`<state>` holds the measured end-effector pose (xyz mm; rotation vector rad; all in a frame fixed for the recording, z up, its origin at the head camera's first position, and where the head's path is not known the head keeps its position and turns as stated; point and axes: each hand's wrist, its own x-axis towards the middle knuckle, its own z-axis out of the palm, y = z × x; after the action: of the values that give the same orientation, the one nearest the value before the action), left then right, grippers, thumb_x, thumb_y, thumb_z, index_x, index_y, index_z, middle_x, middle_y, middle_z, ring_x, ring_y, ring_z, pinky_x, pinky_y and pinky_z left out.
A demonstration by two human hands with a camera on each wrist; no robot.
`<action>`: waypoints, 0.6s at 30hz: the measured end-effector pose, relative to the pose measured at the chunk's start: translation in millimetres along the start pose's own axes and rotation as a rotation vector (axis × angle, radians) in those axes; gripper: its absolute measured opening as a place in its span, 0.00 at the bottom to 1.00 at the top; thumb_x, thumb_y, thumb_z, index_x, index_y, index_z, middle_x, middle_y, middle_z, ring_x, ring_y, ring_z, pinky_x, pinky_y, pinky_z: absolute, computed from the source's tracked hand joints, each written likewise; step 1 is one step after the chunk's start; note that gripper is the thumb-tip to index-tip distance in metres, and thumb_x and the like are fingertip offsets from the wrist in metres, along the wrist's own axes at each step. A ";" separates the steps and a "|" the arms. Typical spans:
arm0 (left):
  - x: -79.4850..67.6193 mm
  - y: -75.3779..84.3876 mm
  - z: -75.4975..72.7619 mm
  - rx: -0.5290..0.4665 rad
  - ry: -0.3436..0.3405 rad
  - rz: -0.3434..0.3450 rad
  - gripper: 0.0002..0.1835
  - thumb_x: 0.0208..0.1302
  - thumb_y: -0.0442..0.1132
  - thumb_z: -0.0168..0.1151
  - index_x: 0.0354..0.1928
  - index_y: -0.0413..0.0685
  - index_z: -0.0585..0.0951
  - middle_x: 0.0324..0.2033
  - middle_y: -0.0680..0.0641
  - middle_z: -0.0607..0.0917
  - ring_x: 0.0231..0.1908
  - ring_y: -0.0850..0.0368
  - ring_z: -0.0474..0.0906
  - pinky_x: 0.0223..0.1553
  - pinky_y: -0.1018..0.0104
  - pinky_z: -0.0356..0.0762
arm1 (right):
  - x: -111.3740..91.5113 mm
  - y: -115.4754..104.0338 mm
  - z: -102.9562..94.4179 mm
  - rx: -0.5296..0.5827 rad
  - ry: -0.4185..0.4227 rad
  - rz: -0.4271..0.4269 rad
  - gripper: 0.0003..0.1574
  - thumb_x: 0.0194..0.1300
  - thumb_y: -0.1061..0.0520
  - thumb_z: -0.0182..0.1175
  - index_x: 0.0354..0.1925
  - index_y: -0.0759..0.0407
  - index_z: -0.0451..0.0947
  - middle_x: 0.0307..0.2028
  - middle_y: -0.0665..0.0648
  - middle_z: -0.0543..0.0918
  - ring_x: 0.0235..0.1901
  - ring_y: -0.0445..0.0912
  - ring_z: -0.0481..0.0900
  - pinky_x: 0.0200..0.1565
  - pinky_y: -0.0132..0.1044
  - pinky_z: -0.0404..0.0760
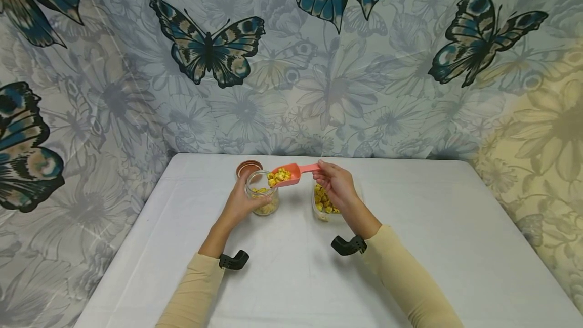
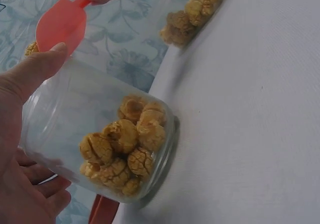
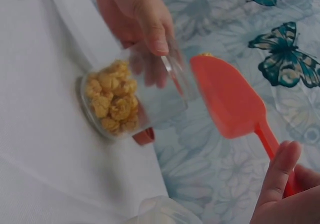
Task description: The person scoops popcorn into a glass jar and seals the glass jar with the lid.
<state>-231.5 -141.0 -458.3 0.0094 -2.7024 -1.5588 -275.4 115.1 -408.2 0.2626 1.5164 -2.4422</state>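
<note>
Left arm (image 1: 195, 287): reaching forward and slanting inward to the right, a beige sleeve (image 1: 202, 270) covering it nearly to the wrist (image 1: 218, 239).
Left hand (image 1: 240, 199): curling in a grip, the thumb (image 2: 45, 67) pressing on one side and the fingers (image 2: 59, 200) wrapping round the other.
Right arm (image 1: 405, 275): reaching forward and slanting inward to the left, also wearing beige almost to the wrist.
Right hand (image 1: 339, 185): pinching at its front between thumb (image 3: 280, 176) and forefinger, the other fingers bending in toward the palm.
Both hands: working close in front of the body, well apart from touching, the right reaching slightly farther forward.
</note>
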 end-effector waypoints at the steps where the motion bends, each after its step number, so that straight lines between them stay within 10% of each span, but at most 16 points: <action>1: 0.1 -0.8 0.6 -0.006 -0.002 -0.009 0.55 0.39 0.58 0.71 0.68 0.50 0.52 0.66 0.44 0.59 0.67 0.46 0.54 0.65 0.43 0.54 | 0.3 0.3 -0.1 -0.003 0.001 -0.001 0.17 0.62 0.52 0.56 0.45 0.62 0.70 0.21 0.51 0.83 0.20 0.37 0.80 0.26 0.24 0.79; 18: -1.1 -3.6 3.1 -0.016 0.000 -0.030 0.50 0.39 0.59 0.71 0.65 0.55 0.57 0.62 0.47 0.66 0.62 0.44 0.63 0.60 0.46 0.64 | 0.0 -0.7 10.8 -0.041 0.043 -0.054 0.16 0.61 0.53 0.57 0.44 0.61 0.71 0.23 0.52 0.82 0.19 0.39 0.80 0.25 0.25 0.80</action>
<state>-230.5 -140.1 -463.0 0.0494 -2.7019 -1.5887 -275.9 105.7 -402.8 0.2705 1.6102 -2.4585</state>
